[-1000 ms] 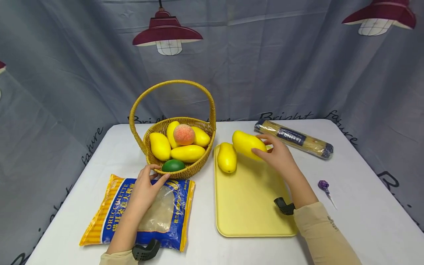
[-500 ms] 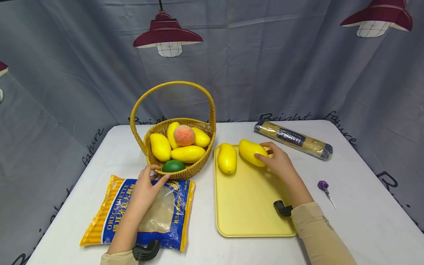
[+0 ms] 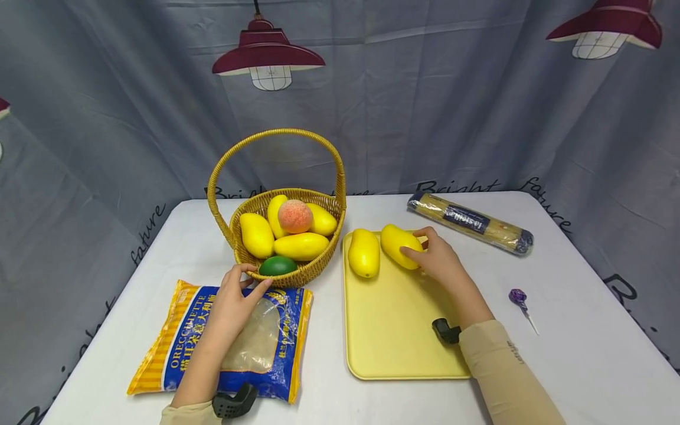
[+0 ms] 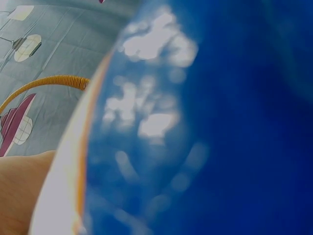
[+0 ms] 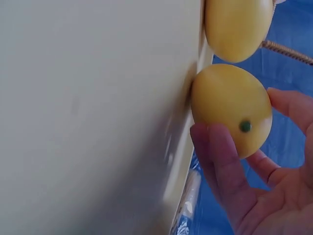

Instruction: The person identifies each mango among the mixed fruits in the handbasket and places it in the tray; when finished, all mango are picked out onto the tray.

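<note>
My right hand (image 3: 441, 260) holds a yellow mango (image 3: 398, 245) at the far end of a yellow tray (image 3: 395, 336). In the right wrist view, fingers and thumb are spread around this mango (image 5: 232, 103), which sits against the tray surface. A second mango (image 3: 364, 254) lies just left of it on the tray. My left hand (image 3: 234, 304) grips the near rim of a wicker basket (image 3: 319, 273) with thumb and fingers. Inside the basket are several mangoes (image 3: 301, 246), a peach (image 3: 295, 216) and a green fruit (image 3: 278, 265). Blue packaging (image 4: 220, 122) fills most of the left wrist view.
Under my left forearm lies a blue and orange bag of orecchiette pasta (image 3: 249, 342). A long pack of spaghetti (image 3: 470, 221) rests behind the tray on the right. To the right is a purple lollipop (image 3: 519, 298). The basket's tall handle (image 3: 278, 131) arches above the fruit.
My right hand has lowered the mango onto the tray, beside the other one, and shifted slightly left with it. The left hand and the basket have stayed in place.
</note>
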Motion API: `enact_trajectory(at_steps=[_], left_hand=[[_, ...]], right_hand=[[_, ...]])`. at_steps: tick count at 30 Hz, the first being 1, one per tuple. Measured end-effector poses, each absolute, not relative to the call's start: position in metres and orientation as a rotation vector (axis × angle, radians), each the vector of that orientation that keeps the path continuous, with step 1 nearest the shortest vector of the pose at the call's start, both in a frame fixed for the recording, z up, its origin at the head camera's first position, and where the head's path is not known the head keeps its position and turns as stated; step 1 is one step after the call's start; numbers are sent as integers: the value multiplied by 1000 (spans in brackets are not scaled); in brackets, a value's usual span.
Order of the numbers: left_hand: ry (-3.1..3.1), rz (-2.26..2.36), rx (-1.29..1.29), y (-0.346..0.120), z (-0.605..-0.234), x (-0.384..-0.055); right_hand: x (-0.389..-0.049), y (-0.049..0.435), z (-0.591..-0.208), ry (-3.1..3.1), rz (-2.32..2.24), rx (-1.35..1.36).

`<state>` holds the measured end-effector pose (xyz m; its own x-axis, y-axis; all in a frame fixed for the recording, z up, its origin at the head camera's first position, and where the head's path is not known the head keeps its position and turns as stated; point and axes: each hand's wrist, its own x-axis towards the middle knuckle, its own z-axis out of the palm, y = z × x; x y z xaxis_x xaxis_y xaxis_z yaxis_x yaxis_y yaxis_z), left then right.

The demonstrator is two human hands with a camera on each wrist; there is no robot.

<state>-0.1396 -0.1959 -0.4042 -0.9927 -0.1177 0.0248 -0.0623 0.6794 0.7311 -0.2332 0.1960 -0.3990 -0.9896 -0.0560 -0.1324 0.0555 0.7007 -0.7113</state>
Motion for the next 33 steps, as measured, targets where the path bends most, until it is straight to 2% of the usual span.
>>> enact_trajectory(at_steps=[11, 33], left_hand=[[-2806, -1233, 140, -197, -405, -139], [-2812, -1233, 143, -198, -407, -141]], right_hand=[[-232, 183, -399, 2697, -1158, 14], [-227, 181, -389, 2811, -854, -14]])
